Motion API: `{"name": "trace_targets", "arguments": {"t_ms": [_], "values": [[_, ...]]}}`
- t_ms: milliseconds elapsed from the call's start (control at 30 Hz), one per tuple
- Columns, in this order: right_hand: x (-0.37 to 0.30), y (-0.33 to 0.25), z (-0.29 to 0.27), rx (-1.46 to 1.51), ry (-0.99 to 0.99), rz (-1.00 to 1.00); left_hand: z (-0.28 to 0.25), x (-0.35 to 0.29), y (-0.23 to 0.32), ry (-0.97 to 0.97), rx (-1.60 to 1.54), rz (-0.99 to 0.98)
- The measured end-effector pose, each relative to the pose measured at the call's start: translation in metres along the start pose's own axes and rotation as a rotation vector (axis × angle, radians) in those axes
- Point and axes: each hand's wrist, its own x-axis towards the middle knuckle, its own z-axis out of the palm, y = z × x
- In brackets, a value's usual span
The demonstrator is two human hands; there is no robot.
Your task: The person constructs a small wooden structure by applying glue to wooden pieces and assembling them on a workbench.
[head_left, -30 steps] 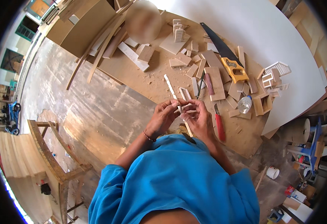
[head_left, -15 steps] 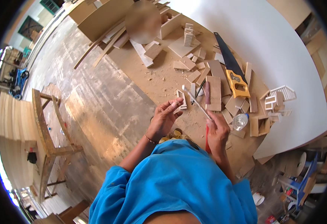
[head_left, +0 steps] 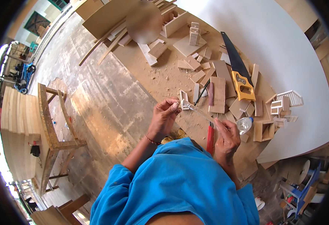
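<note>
At frame centre, the left hand (head_left: 165, 116) pinches a small wooden frame piece (head_left: 183, 102) with closed fingers; the right hand (head_left: 227, 135), lower right, grips a thin stick (head_left: 201, 113) touching it.

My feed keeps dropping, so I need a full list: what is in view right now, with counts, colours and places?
thin wooden strip: one, pale, held between both hands
small wooden piece: one, pale, at the left fingers
handsaw: one, black blade with yellow handle, on the floor among offcuts
wood offcuts: many, tan, scattered over the floor ahead
red-handled tool: one, red, lying by the right hand
clear plastic bottle: one, on its side right of the right hand
small white lattice frames: several, at the white board's edge
white board: one, upper right
wooden frame: one, brown, left
left hand: pinching the small piece
right hand: gripping the strip's lower end
</note>
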Motion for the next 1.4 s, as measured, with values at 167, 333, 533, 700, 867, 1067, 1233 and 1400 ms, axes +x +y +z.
{"name": "trace_targets", "arguments": {"t_ms": [167, 333, 533, 700, 867, 1067, 1233, 1400], "values": [[-0.001, 0.002, -0.004, 0.047, 0.019, 0.036, 0.010, 0.001, 0.005, -0.063, -0.091, -0.032], [-0.001, -0.004, -0.005, 0.136, 0.022, 0.095, 0.019, -0.005, 0.007, -0.126, -0.254, -0.160], [0.000, -0.006, -0.002, 0.133, -0.011, 0.090, 0.018, -0.007, 0.004, -0.096, -0.352, -0.231], [0.001, -0.007, 0.000, 0.074, -0.029, 0.037, 0.012, -0.009, 0.002, -0.099, -0.309, -0.158], [0.003, -0.011, -0.001, 0.031, -0.044, -0.013, 0.014, -0.012, 0.007, 0.045, -0.104, -0.009], [0.004, -0.013, 0.002, 0.029, -0.037, -0.037, 0.010, -0.012, 0.007, 0.064, -0.023, 0.077], [0.003, -0.012, 0.003, 0.027, -0.039, -0.037, 0.011, -0.013, 0.007, 0.086, -0.003, 0.095], [0.003, -0.012, -0.002, -0.004, -0.028, -0.042, 0.008, -0.011, 0.007, 0.107, -0.040, 0.033]]}}
